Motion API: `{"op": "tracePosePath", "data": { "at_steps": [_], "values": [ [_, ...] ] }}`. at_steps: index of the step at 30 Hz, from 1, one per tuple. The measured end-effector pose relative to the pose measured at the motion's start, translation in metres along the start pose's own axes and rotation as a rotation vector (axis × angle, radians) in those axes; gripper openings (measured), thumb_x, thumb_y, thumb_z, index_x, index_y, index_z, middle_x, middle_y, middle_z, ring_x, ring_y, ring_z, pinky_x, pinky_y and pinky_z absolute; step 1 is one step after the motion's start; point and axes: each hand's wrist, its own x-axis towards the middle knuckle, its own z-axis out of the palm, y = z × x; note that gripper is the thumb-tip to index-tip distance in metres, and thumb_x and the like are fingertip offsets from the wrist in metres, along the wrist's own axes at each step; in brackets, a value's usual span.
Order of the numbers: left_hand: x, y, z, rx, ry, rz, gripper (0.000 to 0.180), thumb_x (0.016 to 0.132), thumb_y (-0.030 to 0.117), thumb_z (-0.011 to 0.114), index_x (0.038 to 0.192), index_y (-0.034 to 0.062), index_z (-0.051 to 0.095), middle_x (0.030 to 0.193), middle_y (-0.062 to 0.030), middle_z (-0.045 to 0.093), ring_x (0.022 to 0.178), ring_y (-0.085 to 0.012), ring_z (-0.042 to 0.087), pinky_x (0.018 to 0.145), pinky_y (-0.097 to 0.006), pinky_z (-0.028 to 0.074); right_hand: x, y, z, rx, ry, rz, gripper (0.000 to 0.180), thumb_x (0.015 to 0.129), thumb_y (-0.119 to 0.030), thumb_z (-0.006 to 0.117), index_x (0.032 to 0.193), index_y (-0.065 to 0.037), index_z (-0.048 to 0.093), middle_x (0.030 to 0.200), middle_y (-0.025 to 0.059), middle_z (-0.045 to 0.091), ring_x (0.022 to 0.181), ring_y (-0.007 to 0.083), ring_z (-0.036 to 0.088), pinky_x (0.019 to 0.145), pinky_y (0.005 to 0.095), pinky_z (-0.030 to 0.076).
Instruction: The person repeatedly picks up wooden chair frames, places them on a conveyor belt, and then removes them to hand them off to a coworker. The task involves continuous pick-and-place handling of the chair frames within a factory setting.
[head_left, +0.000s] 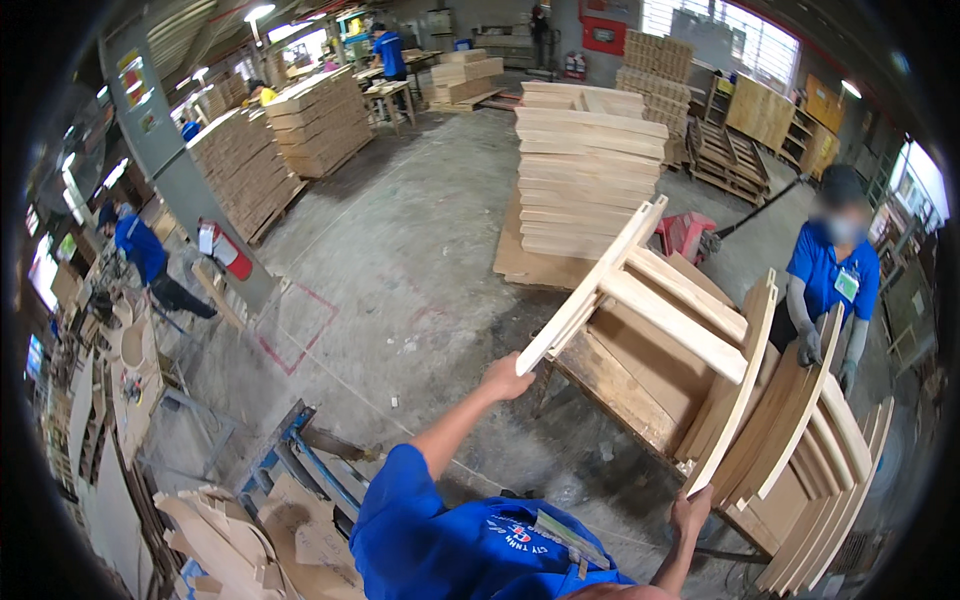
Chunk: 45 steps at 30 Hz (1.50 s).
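We saw a wide workshop floor [400, 230] with a tall stack of boards [585, 180] standing mid-room. Nearer us sat a low pallet [620, 385], and leaning at its right was a row of curved slats [820, 450], upright and tilted, touching one another.

Over the pallet we held a pale wooden frame [660, 300]: two long side pieces joined by cross rails, tilted, its far end higher near the stack. Our left hand [505, 380] reached forward on a straight arm and was clenched around the lower end of the left side piece. Our right hand [692, 510] came up from the lower edge, forearm nearly vertical, fingers wrapped on the bottom tip of the curved right side piece.

A co-worker in a blue shirt [830, 265] stood right of the slats, gloved hand [808, 345] resting on a slat top; the other gloved hand hung lower, and we couldn't tell its grip.

Our right forearm was cut off by the edge. Our blue shirt hid the floor below. Scrap offcuts [230, 530] lay lower left, shapes hard to make out. Far workers were too small to read.
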Motion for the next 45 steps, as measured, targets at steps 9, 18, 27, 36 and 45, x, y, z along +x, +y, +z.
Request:
{"op": "tracePosePath", "data": {
  "at_steps": [9,18,27,36,45],
  "values": [
    [0.013,-0.001,-0.010,-0.375,-0.306,-0.112,0.043,0.090,0.028,0.078,0.116,-0.0033,0.067,0.082,-0.0059,0.067,0.065,-0.0156,0.064,0.060,-0.035,0.053,0.036,-0.029,-0.017,0.357,-0.277,0.253,0.028,0.090,-0.016,0.075,0.108,0.003,0.064,0.080,0.0070,0.068,0.072,0.0173,0.066,0.064,0.0368,0.054],
    [0.055,0.046,0.005,-0.473,-0.292,-0.103,0.027,0.090,0.021,0.075,0.102,-0.0014,0.067,0.077,-0.0072,0.066,0.058,-0.0158,0.063,0.050,-0.033,0.050,0.053,-0.015,-0.004,0.350,-0.178,0.267,0.027,0.086,-0.018,0.076,0.098,0.004,0.067,0.074,0.0106,0.068,0.056,0.0198,0.064,0.051,0.0387,0.053],
    [0.057,0.048,0.012,-0.466,-0.248,-0.139,0.030,0.090,0.023,0.070,0.106,-0.0017,0.066,0.074,-0.0047,0.063,0.055,-0.0143,0.061,0.050,-0.031,0.050,0.055,-0.015,0.000,0.368,-0.154,0.308,0.031,0.089,-0.017,0.075,0.108,0.006,0.065,0.080,0.0112,0.068,0.060,0.0183,0.064,0.054,0.0369,0.053],
    [0.057,0.042,0.016,-0.471,-0.209,-0.136,0.026,0.091,0.022,0.071,0.100,-0.0015,0.068,0.072,-0.0035,0.062,0.054,-0.0130,0.059,0.049,-0.030,0.048,0.052,-0.024,0.003,0.458,-0.081,0.345,0.035,0.086,-0.018,0.078,0.110,0.006,0.066,0.084,0.0116,0.069,0.059,0.0179,0.063,0.054,0.0363,0.054],
    [0.041,0.042,0.038,-0.504,-0.159,0.053,0.022,0.093,0.022,0.071,0.094,-0.0001,0.067,0.070,-0.0035,0.061,0.054,-0.0129,0.059,0.049,-0.030,0.048,0.031,0.014,-0.002,0.149,0.126,0.184,0.043,0.083,-0.019,0.079,0.118,0.001,0.066,0.102,0.0206,0.075,0.091,0.0346,0.075,0.080,0.0424,0.059]
  ]
}}
